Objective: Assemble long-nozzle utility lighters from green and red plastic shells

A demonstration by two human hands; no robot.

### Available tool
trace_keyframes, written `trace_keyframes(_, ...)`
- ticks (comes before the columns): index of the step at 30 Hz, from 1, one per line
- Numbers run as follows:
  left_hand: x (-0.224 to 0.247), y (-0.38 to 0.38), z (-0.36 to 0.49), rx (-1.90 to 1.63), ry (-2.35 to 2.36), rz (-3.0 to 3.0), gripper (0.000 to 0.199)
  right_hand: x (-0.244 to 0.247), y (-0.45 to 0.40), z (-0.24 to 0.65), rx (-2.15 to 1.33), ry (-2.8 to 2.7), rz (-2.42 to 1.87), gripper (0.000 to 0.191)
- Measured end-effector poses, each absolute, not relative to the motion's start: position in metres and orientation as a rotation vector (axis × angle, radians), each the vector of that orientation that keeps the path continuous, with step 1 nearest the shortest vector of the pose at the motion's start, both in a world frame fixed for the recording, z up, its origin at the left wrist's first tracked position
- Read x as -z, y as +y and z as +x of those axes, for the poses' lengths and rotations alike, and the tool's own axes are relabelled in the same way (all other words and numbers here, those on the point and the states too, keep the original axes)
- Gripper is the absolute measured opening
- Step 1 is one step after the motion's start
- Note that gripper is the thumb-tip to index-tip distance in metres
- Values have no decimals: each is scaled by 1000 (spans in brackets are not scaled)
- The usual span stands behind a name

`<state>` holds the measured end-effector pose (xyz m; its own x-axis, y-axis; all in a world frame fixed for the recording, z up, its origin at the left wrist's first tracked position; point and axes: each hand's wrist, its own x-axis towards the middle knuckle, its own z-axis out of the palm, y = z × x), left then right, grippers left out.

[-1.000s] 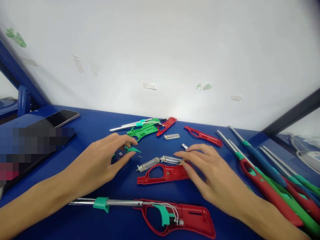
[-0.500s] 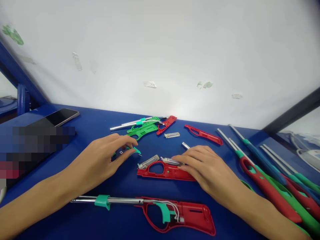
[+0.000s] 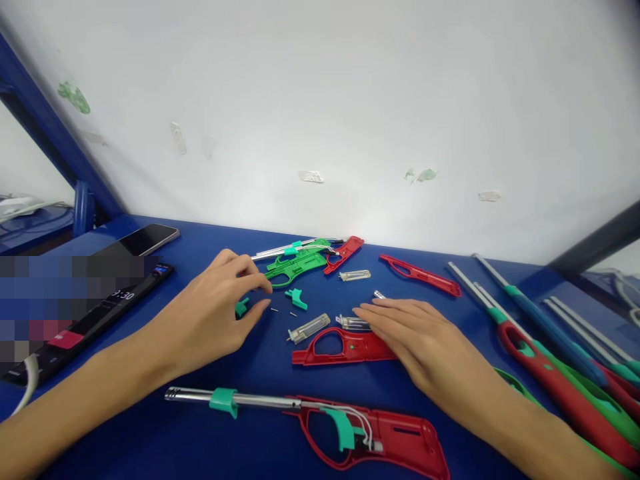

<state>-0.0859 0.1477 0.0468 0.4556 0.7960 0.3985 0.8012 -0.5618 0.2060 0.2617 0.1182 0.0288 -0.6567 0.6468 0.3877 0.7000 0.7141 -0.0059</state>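
My left hand [image 3: 220, 303] hovers over the blue table with thumb and fingers apart, nothing between them. Close to its fingertips lie a teal trigger piece [image 3: 297, 299] and small screws [image 3: 275, 309]; another teal piece [image 3: 241, 307] is partly behind the thumb. My right hand [image 3: 410, 330] rests over the right end of a red handle shell [image 3: 350, 346] and a clear fuel tank [image 3: 353, 323]; what lies beneath its fingers is hidden. A second clear tank [image 3: 309, 329] lies left of it. Nearer me is an opened red lighter [image 3: 400, 440] with a metal tube and white wires.
Green shells [image 3: 300, 265], a small red shell [image 3: 345, 253], a clear tank [image 3: 355, 275] and a long red shell [image 3: 420, 274] lie farther back. Several long lighters [image 3: 555, 380] are at the right. Phones [image 3: 155, 238] lie at the left. A white wall [image 3: 320, 100] stands behind.
The view has shifted, so the scene sits farther right. My left hand has moved off the teal trigger piece, which now lies free on the table.
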Motion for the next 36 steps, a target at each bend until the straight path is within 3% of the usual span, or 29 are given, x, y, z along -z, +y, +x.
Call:
trace_keyframes(8,-54,153,-99,481,-1610,-2809,24,-23,119,263,62,-2495,-1092,34)
trace_keyframes(27,-39,159,-95,544,-1539,-2812,28,-27,115,262,92,-2373,-1159,34)
trace_keyframes(36,-55,121,-64,1001,-1541,-2906,20,-34,96,251,46,-2282,-1011,40)
